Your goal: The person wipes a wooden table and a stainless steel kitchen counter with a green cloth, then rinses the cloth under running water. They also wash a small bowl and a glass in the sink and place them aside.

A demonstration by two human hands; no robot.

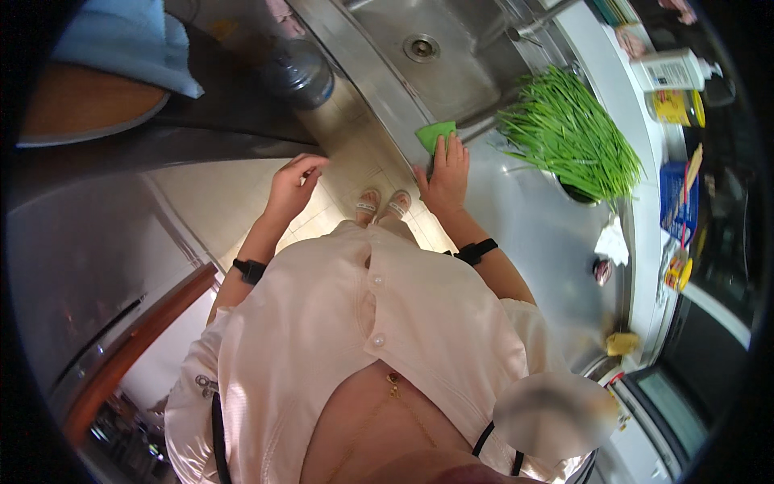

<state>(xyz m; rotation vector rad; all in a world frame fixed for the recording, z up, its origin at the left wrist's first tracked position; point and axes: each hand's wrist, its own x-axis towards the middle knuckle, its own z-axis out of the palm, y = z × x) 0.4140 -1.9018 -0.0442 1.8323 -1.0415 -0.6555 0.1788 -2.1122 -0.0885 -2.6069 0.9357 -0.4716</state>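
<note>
My right hand [446, 175] lies on the front edge of the stainless steel counter [514, 224], its fingertips on a green cloth [436, 134] beside the sink corner. The hand's fingers are slightly apart and cover part of the cloth. My left hand [296, 184] hangs in the air over the floor on the left, fingers loosely curled, with nothing seen in it. A heap of long green chives or similar leaves [571, 136] rests on a metal bowl [577, 190] to the right of the sink. The sink basin [465, 78] holds no visible water.
A large plastic water bottle [299, 75] stands on the floor beyond my left hand. Along the white ledge [644, 212] are a pump bottle [671, 69], a yellow-labelled jar [676, 107] and a blue basket [678, 196]. A blue cloth [130, 42] lies over a round brown board [91, 106].
</note>
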